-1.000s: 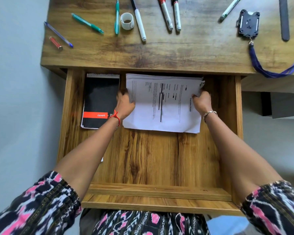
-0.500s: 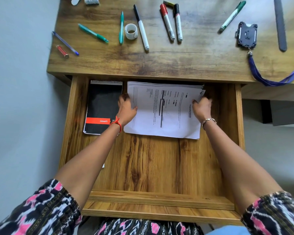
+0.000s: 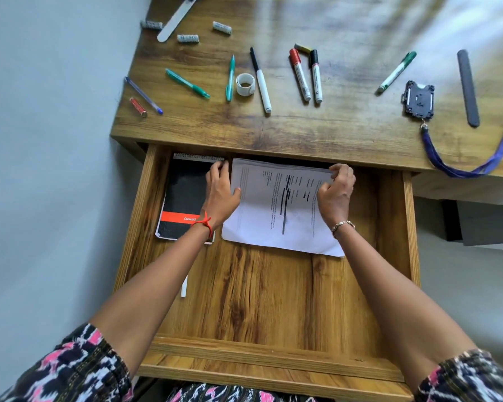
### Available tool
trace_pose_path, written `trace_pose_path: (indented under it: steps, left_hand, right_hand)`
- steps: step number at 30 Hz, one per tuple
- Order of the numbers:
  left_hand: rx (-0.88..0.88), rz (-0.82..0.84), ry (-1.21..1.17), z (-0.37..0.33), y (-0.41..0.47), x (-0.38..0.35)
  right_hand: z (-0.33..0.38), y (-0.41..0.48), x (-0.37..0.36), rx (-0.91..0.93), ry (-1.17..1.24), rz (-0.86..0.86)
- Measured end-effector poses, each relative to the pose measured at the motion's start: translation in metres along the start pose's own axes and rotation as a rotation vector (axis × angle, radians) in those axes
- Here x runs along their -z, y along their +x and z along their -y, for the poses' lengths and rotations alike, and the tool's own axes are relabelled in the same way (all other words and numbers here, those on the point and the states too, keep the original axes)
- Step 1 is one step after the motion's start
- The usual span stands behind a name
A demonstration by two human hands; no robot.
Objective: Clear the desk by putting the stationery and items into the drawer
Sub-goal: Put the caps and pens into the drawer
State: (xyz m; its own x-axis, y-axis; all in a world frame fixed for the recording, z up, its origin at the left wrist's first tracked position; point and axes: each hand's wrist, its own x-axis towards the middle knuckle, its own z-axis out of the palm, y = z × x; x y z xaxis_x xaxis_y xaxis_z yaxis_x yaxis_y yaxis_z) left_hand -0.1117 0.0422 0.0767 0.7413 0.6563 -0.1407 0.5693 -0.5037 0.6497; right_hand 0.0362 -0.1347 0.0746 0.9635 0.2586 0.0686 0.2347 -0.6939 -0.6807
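Note:
The wooden drawer [image 3: 273, 361] stands pulled out below the desk top [image 3: 346, 126]. Inside it a black spiral notebook [image 3: 183, 195] lies at the back left, and a stack of printed papers [image 3: 276, 210] lies beside it. My left hand [image 3: 219, 195] rests along the stack's left edge, fingers straight over the notebook, thumb on the paper. My right hand [image 3: 336, 195] pinches the stack's far right corner with curled fingers. On the desk lie a blue pen [image 3: 143, 95], green pen [image 3: 187, 83], teal pen [image 3: 230, 78], tape roll [image 3: 245, 84] and several markers [image 3: 299, 74].
A badge holder [image 3: 418, 100] with a blue lanyard [image 3: 462, 166] hanging over the desk edge, a dark strip [image 3: 468, 88] and a green marker [image 3: 397, 71] lie at the right. Small grey pieces [image 3: 188, 38] and a white strip [image 3: 176, 20] sit far left. The wall is left.
My left fingers have straightened along the stack's left edge. My right hand has shifted up onto the far right corner. The view has tilted to show more of the desk.

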Motion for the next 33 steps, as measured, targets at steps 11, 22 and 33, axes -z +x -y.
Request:
trace_pose_path:
  steps: [11, 22, 33]
  left_hand:
    - [-0.094, -0.146, 0.117, 0.034, -0.002, 0.053]
    - [-0.197, -0.168, 0.189, 0.07, 0.003, 0.1]
    - [-0.23, -0.007, 0.252, 0.049, 0.031, 0.117]
  right_hand:
    - [0.055, -0.025, -0.023, 0.26, -0.012, 0.241]
    - [0.093, -0.047, -0.035, 0.416, -0.141, 0.363]
    - [0.128, -0.031, -0.027, 0.522, -0.167, 0.299]
